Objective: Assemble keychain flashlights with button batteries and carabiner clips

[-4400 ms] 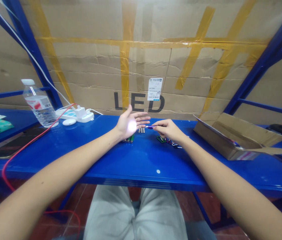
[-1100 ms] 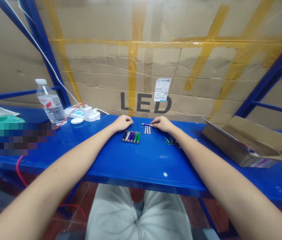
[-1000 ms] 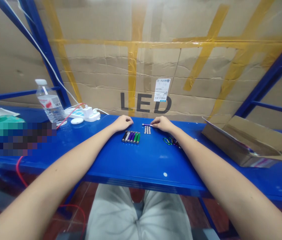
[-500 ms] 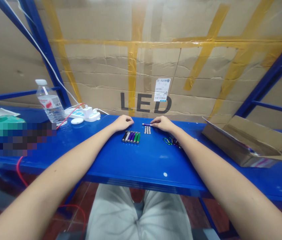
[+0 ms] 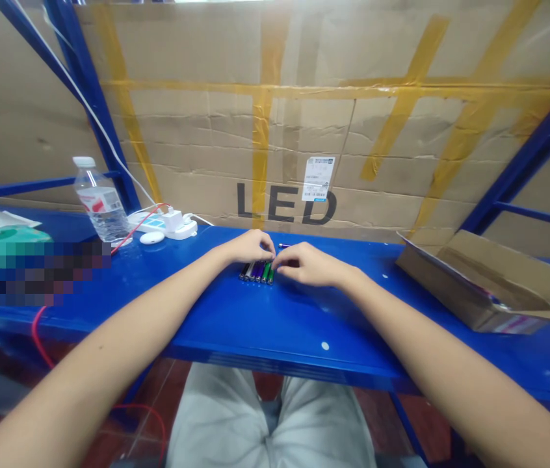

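Small shiny metal tubes [image 5: 257, 272], like mini flashlights, lie side by side in a row on the blue table; black, silver, purple and green ones show. My left hand [image 5: 251, 247] reaches over the row's far ends, fingers curled down, tips by the green tube [image 5: 270, 273] at the right end. From the right, my right hand [image 5: 307, 263] brings its thumb and fingertips together at that green tube's side. Behind the right hand, a lone purple tube [image 5: 285, 246] is partly visible. The right hand and forearm hide the tabletop beneath them.
An open cardboard box [image 5: 494, 286] stands at the right. On the left are a water bottle [image 5: 102, 201], a white power strip [image 5: 172, 224], a round white case [image 5: 152, 238] and a green tissue pack [image 5: 12, 237]. A large taped carton [image 5: 197, 143] walls off the back.
My right hand has left the purple tube and moved left and nearer, covering the rows of silver button cells and carabiners. My left hand has shifted right over the tubes.
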Demonstrator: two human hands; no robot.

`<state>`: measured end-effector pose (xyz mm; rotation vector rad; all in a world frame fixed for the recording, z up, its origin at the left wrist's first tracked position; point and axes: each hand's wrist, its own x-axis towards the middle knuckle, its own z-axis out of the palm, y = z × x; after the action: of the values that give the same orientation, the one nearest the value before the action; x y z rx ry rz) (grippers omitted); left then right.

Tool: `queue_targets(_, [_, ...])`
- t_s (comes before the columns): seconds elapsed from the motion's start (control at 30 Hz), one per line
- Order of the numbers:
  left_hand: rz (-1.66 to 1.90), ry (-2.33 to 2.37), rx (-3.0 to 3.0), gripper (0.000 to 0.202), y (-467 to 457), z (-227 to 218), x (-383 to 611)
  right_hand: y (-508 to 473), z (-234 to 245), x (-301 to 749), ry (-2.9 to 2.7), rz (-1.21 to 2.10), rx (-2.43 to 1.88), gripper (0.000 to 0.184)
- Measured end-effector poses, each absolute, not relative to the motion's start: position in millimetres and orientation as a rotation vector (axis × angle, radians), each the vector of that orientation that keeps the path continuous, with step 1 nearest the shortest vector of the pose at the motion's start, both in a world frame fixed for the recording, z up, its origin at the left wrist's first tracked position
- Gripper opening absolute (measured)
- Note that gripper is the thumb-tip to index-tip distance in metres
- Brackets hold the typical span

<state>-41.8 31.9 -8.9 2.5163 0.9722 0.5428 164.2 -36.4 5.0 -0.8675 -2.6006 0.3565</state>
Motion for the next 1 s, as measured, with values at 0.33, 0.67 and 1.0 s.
queue_targets(0.33, [0.487, 0.980, 2.474, 0.016, 28.6, -11.5, -36.9, -34.1, -5.0, 158.7, -2.650, 0.382, -0.889, 0.029])
queue_targets(0.67, [0.470, 0.956, 2.531, 0.019, 30.4, -15.5, -31.2, -41.1, 3.6, 157.9, -2.748, 0.347, -1.126, 0.015])
queue_targets(1.0, [0.424, 0.846, 2.593, 0.019, 20.4, -9.3, -22.3, -57.6, 29.8, 169.1, -2.864, 0.301, -1.770, 0.013])
